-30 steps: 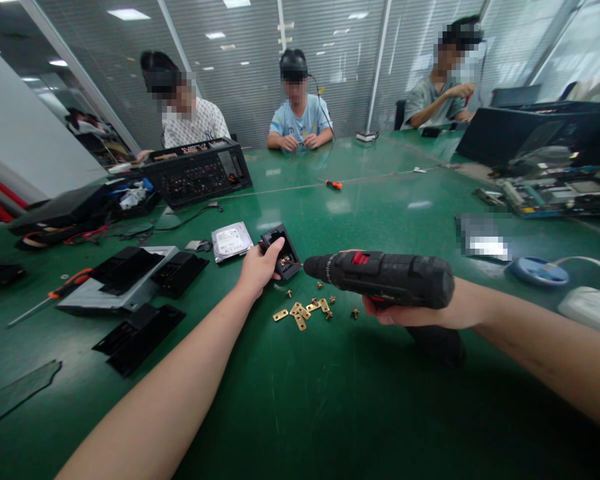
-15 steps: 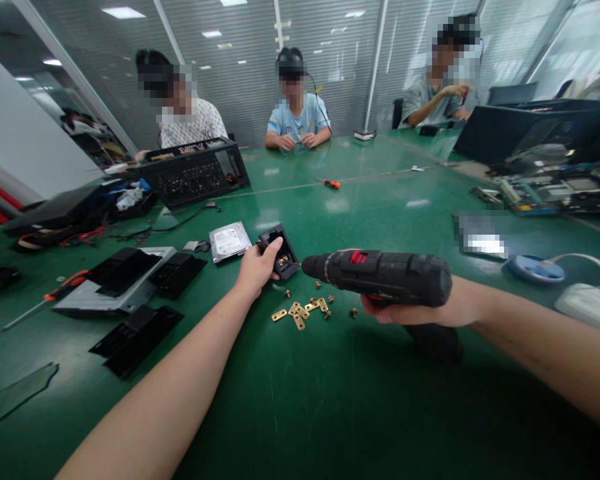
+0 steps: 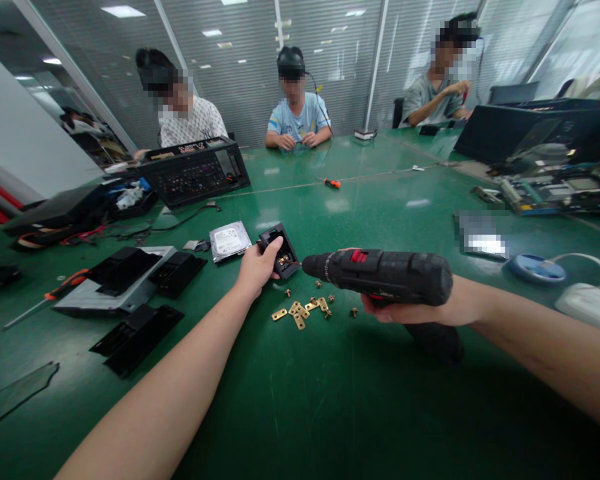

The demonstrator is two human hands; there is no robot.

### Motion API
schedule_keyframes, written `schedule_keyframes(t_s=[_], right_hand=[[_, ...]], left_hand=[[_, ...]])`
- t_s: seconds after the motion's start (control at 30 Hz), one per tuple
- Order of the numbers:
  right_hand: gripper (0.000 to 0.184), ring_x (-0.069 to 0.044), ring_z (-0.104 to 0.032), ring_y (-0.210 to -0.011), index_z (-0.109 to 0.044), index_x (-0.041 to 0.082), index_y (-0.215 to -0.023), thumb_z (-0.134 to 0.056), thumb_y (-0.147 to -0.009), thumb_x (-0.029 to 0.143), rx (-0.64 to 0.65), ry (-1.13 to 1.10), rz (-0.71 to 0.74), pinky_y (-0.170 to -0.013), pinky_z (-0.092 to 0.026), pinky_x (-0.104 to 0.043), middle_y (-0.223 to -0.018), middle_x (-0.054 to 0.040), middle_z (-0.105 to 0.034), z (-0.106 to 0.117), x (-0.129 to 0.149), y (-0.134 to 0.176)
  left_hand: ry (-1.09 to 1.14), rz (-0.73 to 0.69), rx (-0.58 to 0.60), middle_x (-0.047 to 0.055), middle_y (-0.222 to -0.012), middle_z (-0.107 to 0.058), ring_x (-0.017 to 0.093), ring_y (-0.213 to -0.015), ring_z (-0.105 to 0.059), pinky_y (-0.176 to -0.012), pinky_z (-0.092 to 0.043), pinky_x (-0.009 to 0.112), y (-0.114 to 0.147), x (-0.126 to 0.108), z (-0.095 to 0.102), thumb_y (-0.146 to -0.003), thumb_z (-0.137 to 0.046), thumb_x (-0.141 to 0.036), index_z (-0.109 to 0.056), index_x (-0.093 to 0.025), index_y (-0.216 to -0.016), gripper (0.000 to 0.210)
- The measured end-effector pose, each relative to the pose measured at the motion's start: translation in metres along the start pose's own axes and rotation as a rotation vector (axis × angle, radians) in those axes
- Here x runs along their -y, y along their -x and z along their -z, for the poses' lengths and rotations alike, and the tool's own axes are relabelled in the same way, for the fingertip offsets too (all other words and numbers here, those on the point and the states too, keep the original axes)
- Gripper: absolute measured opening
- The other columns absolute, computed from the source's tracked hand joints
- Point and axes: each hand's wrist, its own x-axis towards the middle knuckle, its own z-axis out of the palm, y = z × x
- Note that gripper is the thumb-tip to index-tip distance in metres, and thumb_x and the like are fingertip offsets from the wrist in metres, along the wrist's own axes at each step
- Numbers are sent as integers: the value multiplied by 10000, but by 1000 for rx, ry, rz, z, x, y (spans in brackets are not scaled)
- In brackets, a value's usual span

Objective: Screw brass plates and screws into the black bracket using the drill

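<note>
My left hand (image 3: 260,267) grips a small black plastic housing (image 3: 285,248), thumb over its near edge, with brass-coloured parts visible inside. In my right hand (image 3: 425,310) is a black cordless drill (image 3: 385,273) with a red switch on top. The drill points left, its bit tip at the right side of the housing; exactly what the tip touches is too small to tell. Just below lie several brass plates (image 3: 299,321) and several small brass screws (image 3: 354,312), loose on the green table (image 3: 280,413).
A hard drive (image 3: 229,241) lies left of the housing. Further left are a silver drive case (image 3: 100,301), black plastic parts (image 3: 135,341) and an orange-handled screwdriver (image 3: 45,300). Computer cases (image 3: 195,172) stand at the back. At right is a blue tape roll (image 3: 537,269). Co-workers sit opposite.
Nearly nothing differs. Both hands, the housing and the drill keep their places, and the brass pieces lie as before.
</note>
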Motion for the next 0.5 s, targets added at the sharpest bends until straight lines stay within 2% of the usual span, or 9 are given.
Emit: schedule_keyframes(t_s=[0.2,0.37,0.5], right_hand=[[776,-206,-737,-929,-395,237,-1570,-755,-884,190,33,-106,-15,-837,-614,-354,-1050,-70,-756,-1,-1,-1],[563,-234,-735,-1080,-575,180,-1417,-759,-884,179,56,-188,-76,-963,-596,-426,-1210,-132,-746,5,-5,-3],[616,-240,-749,-1078,-581,192,-1435,-793,-856,182,28,-307,-136,-967,-601,-425,-1277,-143,-733,9,-8,-3]], left_hand=[[-5,1,-9,98,-781,-719,189,-582,-669,-386,-496,220,-2,2,0,-810,-654,-668,-718,-140,-939,547],[3,12,-13,101,-801,-723,187,-598,-676,-394,-492,210,-1,0,1,-819,-655,-655,-717,-141,-953,535],[16,35,-16,96,-806,-722,179,-602,-673,-402,-487,203,0,-3,0,-827,-657,-637,-708,-140,-965,519]])
